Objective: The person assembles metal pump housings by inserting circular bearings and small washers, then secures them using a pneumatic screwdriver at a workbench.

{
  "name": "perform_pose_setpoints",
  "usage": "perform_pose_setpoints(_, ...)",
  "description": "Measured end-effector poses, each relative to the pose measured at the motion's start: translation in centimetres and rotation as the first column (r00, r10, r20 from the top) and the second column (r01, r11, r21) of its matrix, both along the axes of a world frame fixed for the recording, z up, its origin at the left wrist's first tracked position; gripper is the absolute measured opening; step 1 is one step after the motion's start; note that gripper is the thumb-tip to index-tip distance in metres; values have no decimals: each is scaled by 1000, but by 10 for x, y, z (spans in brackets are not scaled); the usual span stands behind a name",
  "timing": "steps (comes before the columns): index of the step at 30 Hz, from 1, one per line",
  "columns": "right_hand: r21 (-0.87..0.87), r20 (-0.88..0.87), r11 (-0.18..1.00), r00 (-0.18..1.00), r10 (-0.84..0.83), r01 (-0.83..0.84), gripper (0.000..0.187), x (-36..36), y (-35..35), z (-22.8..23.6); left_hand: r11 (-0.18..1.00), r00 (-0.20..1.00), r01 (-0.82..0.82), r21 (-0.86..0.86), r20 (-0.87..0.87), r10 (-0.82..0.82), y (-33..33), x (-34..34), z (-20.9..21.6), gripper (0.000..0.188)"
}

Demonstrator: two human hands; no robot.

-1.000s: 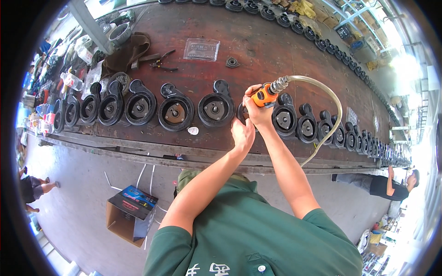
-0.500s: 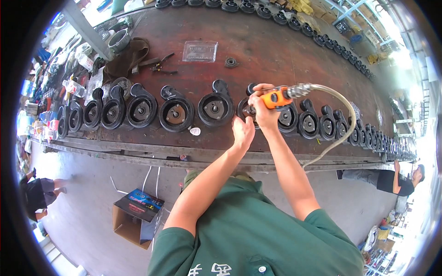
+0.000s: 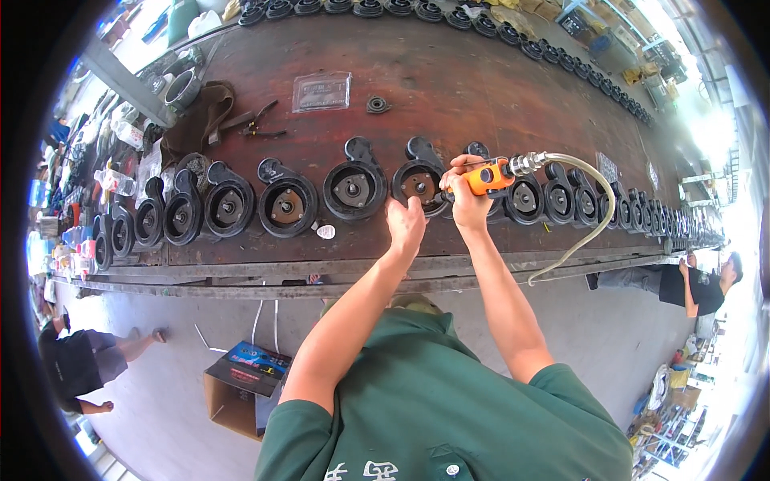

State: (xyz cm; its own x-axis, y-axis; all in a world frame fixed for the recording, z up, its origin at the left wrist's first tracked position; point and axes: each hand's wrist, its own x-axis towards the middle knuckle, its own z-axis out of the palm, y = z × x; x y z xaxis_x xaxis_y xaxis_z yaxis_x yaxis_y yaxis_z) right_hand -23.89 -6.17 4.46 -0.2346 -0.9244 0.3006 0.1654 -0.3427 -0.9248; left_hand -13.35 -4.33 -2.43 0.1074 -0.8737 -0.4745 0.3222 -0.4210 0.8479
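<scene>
Black housing (image 3: 418,181), beside hands (image 3: 407,225), apparently touching

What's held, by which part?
Right hand: orange and black tool, by its end opposite the translucent hose. Left hand: at round black casing's edge; hold unclear.

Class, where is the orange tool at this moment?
In the head view, the orange tool is right of centre, gripped in the person's right hand, just right of the black round housing beside the left hand.

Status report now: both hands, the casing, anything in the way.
Right hand grips orange tool at black casing. Left hand at its near rim. Pale hose arcs right across neighbouring casings.
</scene>
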Motion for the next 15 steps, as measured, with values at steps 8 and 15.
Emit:
perform_pose_setpoints(8,9,0,1000,1000,27,-27,21,2,-2,0,999,999,31,11,-23,-31,1,1,2,44)
perform_pose_setpoints(15,7,9,999,999,44,-44,19,2,-3,-4,999,998,-50,7,43,50,2,-1,6,53)
